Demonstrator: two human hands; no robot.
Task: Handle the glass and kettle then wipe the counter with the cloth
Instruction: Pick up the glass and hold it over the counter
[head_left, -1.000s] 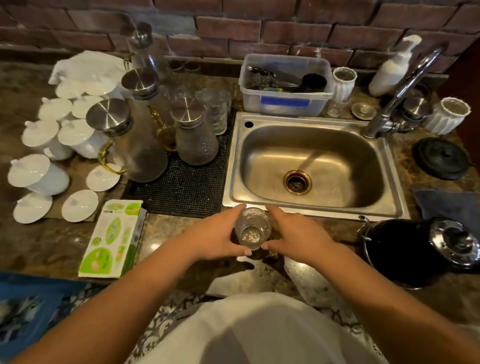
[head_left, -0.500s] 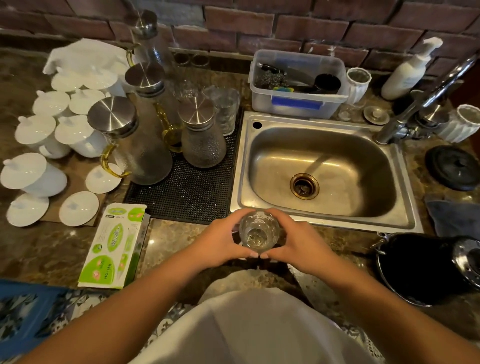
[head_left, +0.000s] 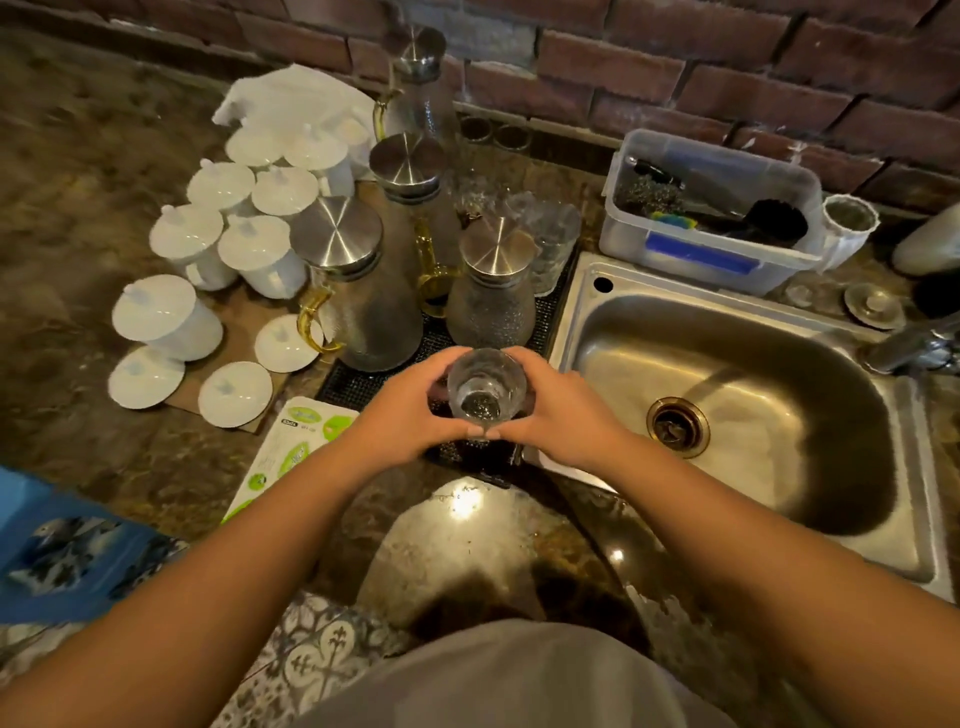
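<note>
Over dark mat (head_left: 363, 387), hands grip glass (head_left: 485, 384); box (head_left: 291, 452) lettering unreadable.

The glass (head_left: 487, 385) is clear and textured. The sink (head_left: 737, 395) is brushed steel, the counter (head_left: 467, 535) glossy mottled stone. The wall (head_left: 727, 67) is rough brick.

Both hands cupped together, arms stretched forward

The left hand (head_left: 410, 410) and right hand (head_left: 558, 413) are held side by side in front of the body, fingers curled round the glass (head_left: 485, 387) from either side, thumbs nearly meeting on the near side beneath it; both bare forearms reach in from the lower corners and converge at the wrists
</note>
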